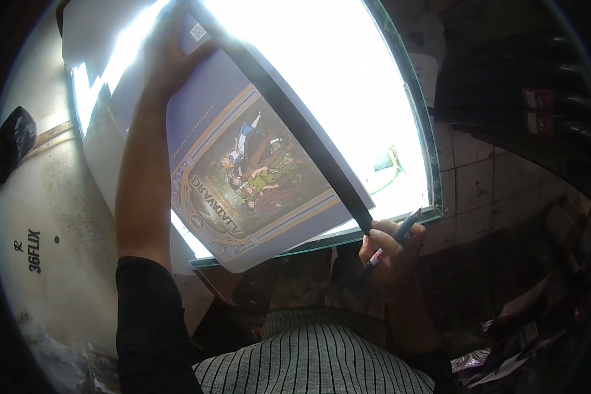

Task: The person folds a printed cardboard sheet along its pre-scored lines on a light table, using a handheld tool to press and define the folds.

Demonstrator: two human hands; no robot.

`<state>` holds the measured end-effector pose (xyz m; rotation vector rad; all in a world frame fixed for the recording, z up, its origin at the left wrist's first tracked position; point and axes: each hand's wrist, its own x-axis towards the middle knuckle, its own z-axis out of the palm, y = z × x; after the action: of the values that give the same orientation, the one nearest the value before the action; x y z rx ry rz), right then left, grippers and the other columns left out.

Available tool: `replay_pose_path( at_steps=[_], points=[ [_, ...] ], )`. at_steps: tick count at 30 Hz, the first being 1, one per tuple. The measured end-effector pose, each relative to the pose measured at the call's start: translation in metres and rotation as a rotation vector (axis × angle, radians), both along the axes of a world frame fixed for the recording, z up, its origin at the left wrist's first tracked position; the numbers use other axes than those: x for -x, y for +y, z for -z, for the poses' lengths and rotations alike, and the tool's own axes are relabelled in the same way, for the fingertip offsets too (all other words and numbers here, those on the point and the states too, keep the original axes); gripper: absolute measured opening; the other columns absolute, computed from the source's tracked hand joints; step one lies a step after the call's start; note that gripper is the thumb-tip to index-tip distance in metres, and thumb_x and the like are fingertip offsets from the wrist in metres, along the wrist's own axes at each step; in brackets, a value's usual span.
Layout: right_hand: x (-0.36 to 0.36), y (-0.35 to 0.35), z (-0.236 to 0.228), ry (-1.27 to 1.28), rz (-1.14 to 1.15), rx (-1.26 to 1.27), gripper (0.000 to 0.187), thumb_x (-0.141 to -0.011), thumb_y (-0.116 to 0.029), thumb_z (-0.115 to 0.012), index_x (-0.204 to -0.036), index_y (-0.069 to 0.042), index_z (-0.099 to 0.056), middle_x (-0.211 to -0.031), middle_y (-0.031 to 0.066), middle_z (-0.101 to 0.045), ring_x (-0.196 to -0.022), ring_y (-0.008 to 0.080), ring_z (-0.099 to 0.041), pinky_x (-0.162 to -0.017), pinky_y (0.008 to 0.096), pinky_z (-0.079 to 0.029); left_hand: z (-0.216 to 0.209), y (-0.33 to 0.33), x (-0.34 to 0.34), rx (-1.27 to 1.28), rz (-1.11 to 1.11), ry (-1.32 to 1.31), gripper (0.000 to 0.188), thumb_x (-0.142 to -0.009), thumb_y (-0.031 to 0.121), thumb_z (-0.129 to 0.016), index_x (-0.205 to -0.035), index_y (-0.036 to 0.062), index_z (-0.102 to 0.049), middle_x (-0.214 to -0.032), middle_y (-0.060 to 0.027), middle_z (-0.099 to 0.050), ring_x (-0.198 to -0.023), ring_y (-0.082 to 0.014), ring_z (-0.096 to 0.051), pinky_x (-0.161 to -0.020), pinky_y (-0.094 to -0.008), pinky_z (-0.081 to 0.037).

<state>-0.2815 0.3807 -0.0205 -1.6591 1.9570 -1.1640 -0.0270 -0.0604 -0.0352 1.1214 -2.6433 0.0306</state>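
head | right hand [394, 246] at strip [300, 133] end | open glass [348, 98] rightward

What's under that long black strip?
The printed sheet shows on both sides of the long black strip. Whatever is right beneath is covered, so I can't see it.

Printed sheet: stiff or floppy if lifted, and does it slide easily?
Probably floppy: the printed sheet looks thin, its near corner overhanging the light table. May resist sliding with the left hand and dark strip on it.
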Motion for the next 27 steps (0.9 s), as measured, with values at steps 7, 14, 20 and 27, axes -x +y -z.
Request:
replay_pose_path(
  at_steps=[7,14,20,27],
  points=[
    [0.003,0.000,-0.003,0.004,-0.011,-0.013,0.047,-0.073,-0.002,-0.080,-0.113,-0.017,-0.061,-0.106,0.0030,-0.071,-0.093,0.0199,-0.058,-0.082,0.0356,-0.040,-0.002,0.001,0.002,-0.001,-0.019,-0.018,0.093,-0.080,0.057,-0.075,-0.152,0.0098,-0.040,-0.154,-0.0194,-0.044,-0.146,-0.0380,-0.034,-0.120,-0.0503,-0.022],
    [0.001,-0.006,-0.013,0.026,-0.063,0.016,0.043,-0.077,-0.002,-0.078,-0.113,-0.016,-0.062,-0.105,0.0049,-0.071,-0.093,0.0213,-0.058,-0.080,0.0363,-0.042,-0.029,0.003,-0.003,-0.122,-0.188,-0.142,0.120,-0.069,0.068,-0.079,-0.155,0.0036,-0.025,-0.159,-0.0226,-0.029,-0.149,-0.0385,-0.024,-0.123,-0.0495,-0.021],
    [0.010,0.005,0.001,0.062,-0.031,0.055,0.024,-0.087,-0.003,-0.073,-0.108,-0.010,-0.061,-0.095,0.0106,-0.069,-0.082,0.0258,-0.060,-0.072,0.0392,-0.047,-0.002,0.021,0.025,-0.156,-0.164,-0.033,0.114,-0.070,0.077,-0.073,-0.155,0.0122,-0.033,-0.163,-0.0134,-0.031,-0.153,-0.0347,-0.020,-0.122,-0.0603,-0.010],
    [0.007,0.005,-0.002,0.117,-0.128,-0.008,0.034,-0.086,-0.004,-0.076,-0.112,-0.013,-0.057,-0.106,0.0126,-0.065,-0.095,0.0281,-0.060,-0.077,0.0387,-0.052,-0.031,0.025,0.013,-0.179,-0.250,-0.093,0.122,-0.066,0.082,-0.068,-0.156,0.0084,-0.031,-0.164,-0.0149,-0.029,-0.154,-0.0352,-0.018,-0.123,-0.0602,-0.006]
  ],
)
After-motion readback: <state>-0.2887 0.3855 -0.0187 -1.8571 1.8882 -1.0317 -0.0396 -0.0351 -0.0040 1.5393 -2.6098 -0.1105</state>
